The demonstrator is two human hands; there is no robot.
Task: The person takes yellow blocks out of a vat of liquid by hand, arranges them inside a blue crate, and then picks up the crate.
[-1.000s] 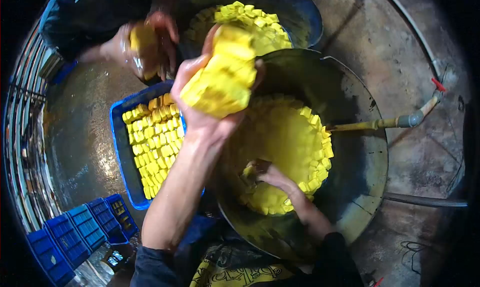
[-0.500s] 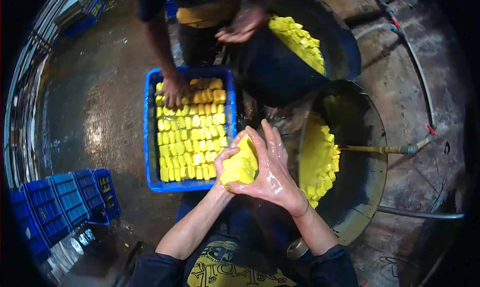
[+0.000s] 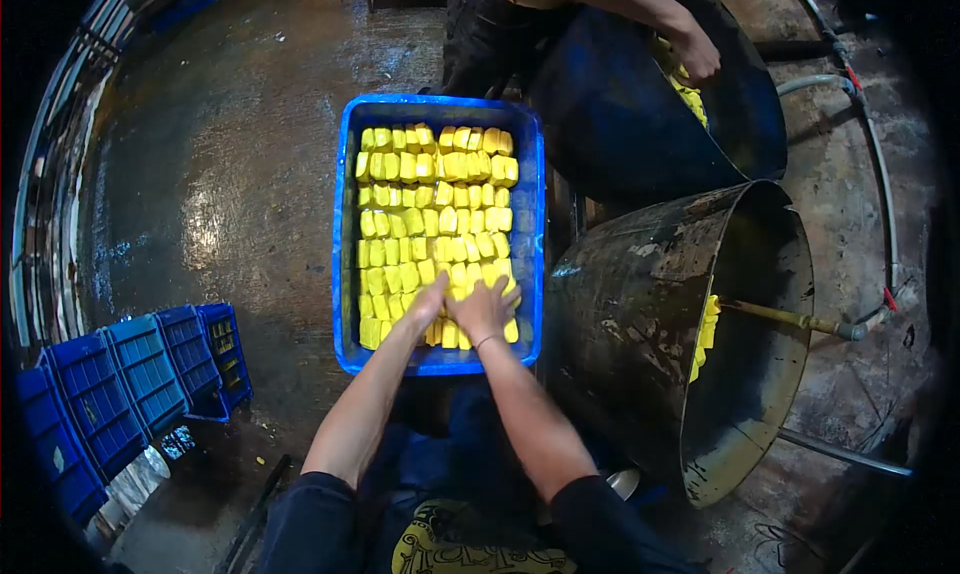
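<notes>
Rows of soft-looking yellow blocks (image 3: 405,223), resembling yellow tofu, fill most of a blue plastic crate (image 3: 538,224) in front of me. Both my hands reach into its near end. My left hand (image 3: 428,302) lies on the blocks with its fingers stretched forward; its palm side is hidden. Just to the right, my right hand (image 3: 482,312) is spread over the near rows, fingers apart and touching the block tops. Neither hand visibly lifts a block.
Two large dark vats (image 3: 630,314) stand tilted at the right, with yellow blocks inside. A co-worker's hand (image 3: 697,56) reaches into the farther vat. Stacked blue crates (image 3: 140,384) stand at left on the wet floor (image 3: 250,154). A pipe (image 3: 880,184) runs along the right.
My hands have gone from cupping a yellow clump above the crate's near right corner down onto the blocks inside. The co-worker's hand has left the crate, and one now reaches into the far vat.
</notes>
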